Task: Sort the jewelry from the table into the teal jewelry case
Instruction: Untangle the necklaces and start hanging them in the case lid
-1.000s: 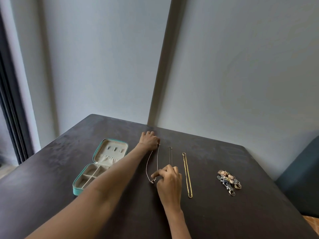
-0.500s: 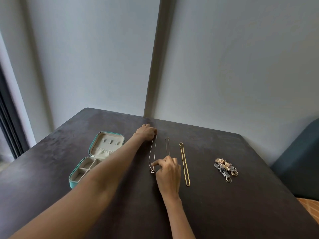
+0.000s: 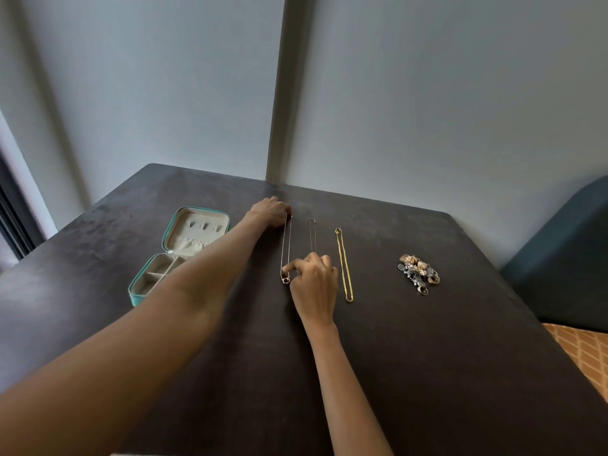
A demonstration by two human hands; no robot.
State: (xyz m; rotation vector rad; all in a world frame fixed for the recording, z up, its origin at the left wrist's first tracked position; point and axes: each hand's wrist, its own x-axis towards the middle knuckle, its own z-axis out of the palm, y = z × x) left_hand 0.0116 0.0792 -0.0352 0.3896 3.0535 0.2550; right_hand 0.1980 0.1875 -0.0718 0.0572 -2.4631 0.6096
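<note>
Both grips pinch the thin necklace [image 3: 285,248]: left hand [image 3: 271,212] far end, right hand [image 3: 314,284] pendant end

Two bare forearms reach in from the bottom edge, no sleeves anywhere along them, nothing on either wrist. The left hand [image 3: 269,212] shows no rings and no bracelet. The right hand [image 3: 314,284] is just as plain, knuckles and fingers [image 3: 292,266] unadorned, nails short with no visible polish.
</note>
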